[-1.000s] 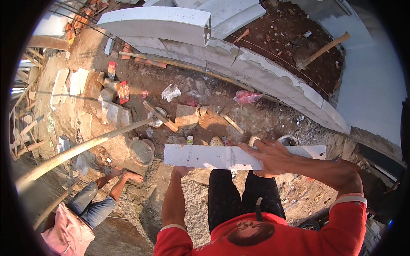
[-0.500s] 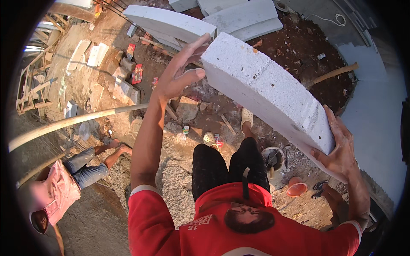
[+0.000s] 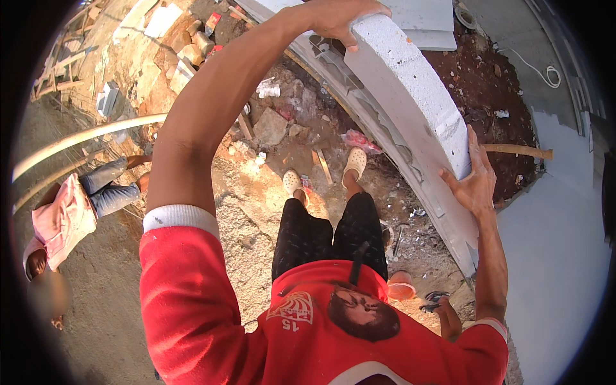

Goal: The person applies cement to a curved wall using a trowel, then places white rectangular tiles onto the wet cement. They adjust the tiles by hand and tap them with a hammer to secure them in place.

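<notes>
A pale grey aerated concrete block (image 3: 420, 80) is held between my two hands. My left hand (image 3: 343, 20) grips its far end, thumb on the near side face and the other fingers partly out of sight. The near end is in my right hand (image 3: 473, 174), with fingers along the end and thumb against the side. Alongside and below the block runs a wall of similar blocks (image 3: 443, 221), with grey mortar smears (image 3: 385, 115) on its face. Whether the block rests on this wall or hangs just above it I cannot tell.
More pale slabs (image 3: 427, 16) lie at the far side. A curved wooden pole (image 3: 90, 138) crosses the left; a wooden handle (image 3: 520, 151) sticks out beyond the block. A person in pink (image 3: 64, 218) is at left, another person's leg (image 3: 449, 317) at lower right, near an orange bowl (image 3: 402, 286).
Both hands have carried the block farther away and turned it steeper, bringing it over or against the wall. My left arm reaches farther forward, and more of the wall's face shows.
</notes>
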{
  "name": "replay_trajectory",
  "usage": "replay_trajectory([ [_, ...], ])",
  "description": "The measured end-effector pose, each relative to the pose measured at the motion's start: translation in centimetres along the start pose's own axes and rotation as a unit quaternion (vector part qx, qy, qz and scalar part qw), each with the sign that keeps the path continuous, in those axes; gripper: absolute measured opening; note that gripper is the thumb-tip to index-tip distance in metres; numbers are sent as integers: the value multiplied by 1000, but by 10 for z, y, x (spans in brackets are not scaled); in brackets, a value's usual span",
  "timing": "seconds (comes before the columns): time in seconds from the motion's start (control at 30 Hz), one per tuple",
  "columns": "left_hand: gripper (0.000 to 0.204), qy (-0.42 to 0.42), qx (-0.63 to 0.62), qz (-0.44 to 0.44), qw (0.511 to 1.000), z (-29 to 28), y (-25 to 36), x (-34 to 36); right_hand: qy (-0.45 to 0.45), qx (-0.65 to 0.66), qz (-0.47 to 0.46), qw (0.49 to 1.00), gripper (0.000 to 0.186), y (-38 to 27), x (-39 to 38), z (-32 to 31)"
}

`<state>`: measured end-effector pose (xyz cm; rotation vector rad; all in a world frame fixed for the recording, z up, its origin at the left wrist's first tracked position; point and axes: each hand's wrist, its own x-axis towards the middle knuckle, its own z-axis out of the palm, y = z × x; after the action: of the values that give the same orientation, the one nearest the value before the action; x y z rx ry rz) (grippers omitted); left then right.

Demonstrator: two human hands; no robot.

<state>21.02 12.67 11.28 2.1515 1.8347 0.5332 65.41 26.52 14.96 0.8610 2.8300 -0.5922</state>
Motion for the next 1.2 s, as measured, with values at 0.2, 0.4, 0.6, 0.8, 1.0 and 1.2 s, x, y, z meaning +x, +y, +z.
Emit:
replay_trajectory([
  [0.2, 89, -3, 36, -21, 999, 39, -48, -36, 48, -6, -86, 995, 115, 2, 34, 79],
  [0.4, 91, 17, 63, -20, 998, 66, -83, -49, 54, -6, -85, 995, 120, -5, 45, 114],
  [0.6, 96, -3, 58, -48, 997, 74, -101, -51, 51, -21, -73, 996, 120, -15, 54, 129],
  [0.8, 97, -21, 51, -79, 995, 81, -106, -52, 20, -26, -42, 999, 120, -20, 60, 133],
  [1.0, 99, -12, 93, -50, 994, 85, -116, -55, 9, -45, -36, 998, 120, -22, 66, 133],
  [1.2, 103, -5, 100, -47, 994, 86, -127, -57, 7, -50, -40, 998, 120, -26, 72, 133],
])
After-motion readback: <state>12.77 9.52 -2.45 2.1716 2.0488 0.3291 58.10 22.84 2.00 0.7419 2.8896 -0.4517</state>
